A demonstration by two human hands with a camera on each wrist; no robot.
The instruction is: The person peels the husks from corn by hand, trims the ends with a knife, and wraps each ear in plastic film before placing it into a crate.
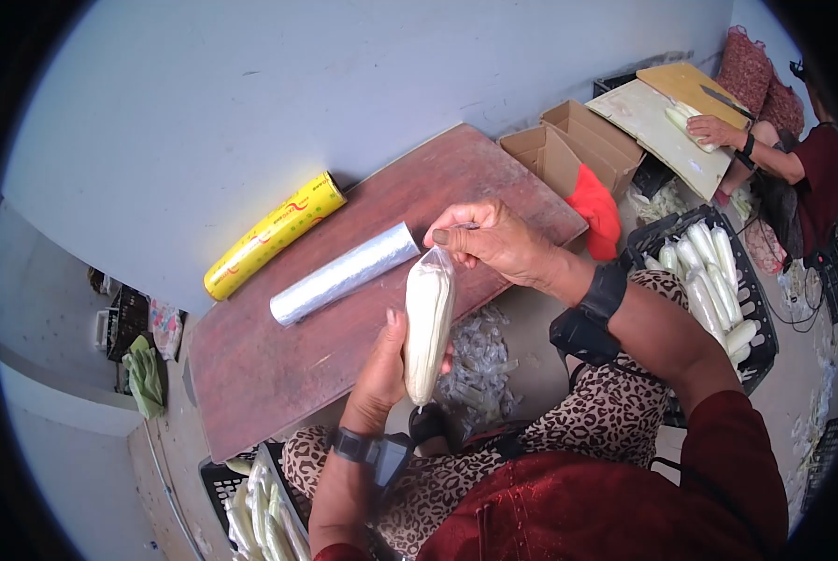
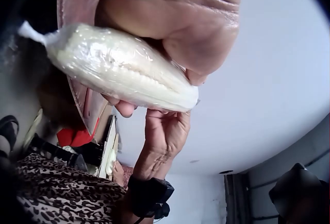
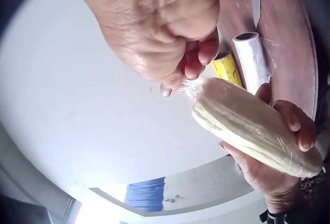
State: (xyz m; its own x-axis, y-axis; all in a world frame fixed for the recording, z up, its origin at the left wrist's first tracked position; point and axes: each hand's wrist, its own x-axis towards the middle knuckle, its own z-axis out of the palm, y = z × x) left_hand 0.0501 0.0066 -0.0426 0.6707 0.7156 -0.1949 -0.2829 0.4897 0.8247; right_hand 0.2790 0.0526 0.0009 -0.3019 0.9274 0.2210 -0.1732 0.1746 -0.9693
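A pale, elongated vegetable in clear film is held over the table's front edge, tilted slightly from upright. Around its lower part the left hand is curled, thumb on one side and fingertips on the other. The right hand pinches the gathered film at its upper end, seen closely in the right wrist view, where the film bunches at the fingertips. In the left wrist view the wrapped vegetable shows a twisted film tail at its far end.
On the reddish table lie a silver film roll and a yellow roll. Crates of pale vegetables stand right and lower left. Crumpled film lies below the table. Another person works at the right by cardboard boxes.
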